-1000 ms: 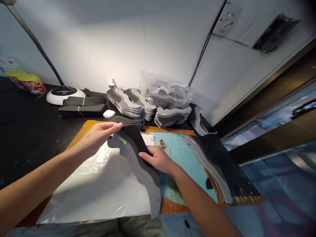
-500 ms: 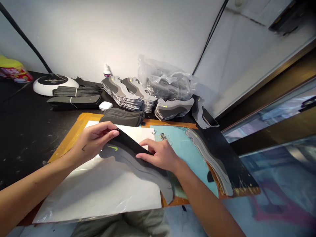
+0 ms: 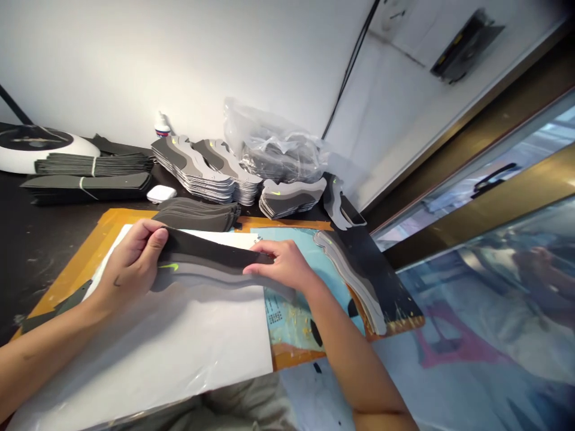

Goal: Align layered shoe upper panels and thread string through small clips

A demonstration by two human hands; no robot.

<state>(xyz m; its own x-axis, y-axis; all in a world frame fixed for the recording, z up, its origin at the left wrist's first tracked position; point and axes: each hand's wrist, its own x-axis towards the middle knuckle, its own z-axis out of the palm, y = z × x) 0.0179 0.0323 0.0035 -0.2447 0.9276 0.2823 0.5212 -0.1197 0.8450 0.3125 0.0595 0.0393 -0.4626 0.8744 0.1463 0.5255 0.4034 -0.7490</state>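
A long wavy shoe panel (image 3: 211, 263), black on top and grey below with a small lime-green swoosh, lies nearly flat across the white sheet (image 3: 179, 341). My left hand (image 3: 132, 263) pinches its left end with the thumb on top. At the panel's right part, my right hand (image 3: 285, 266) has its fingers closed on the upper edge. Both hands hold the same piece just above the sheet.
Stacks of the same grey and black panels (image 3: 202, 170) stand at the back with a plastic bag (image 3: 274, 149), bundled black strips (image 3: 90, 173) and a white lamp base (image 3: 40, 146). More panels (image 3: 350, 275) lie fanned at the right on the blue mat (image 3: 309, 299).
The panel swung from hanging toward me to lying almost level across the sheet. Both hands moved left and lower with it, and the view shifted to the right.
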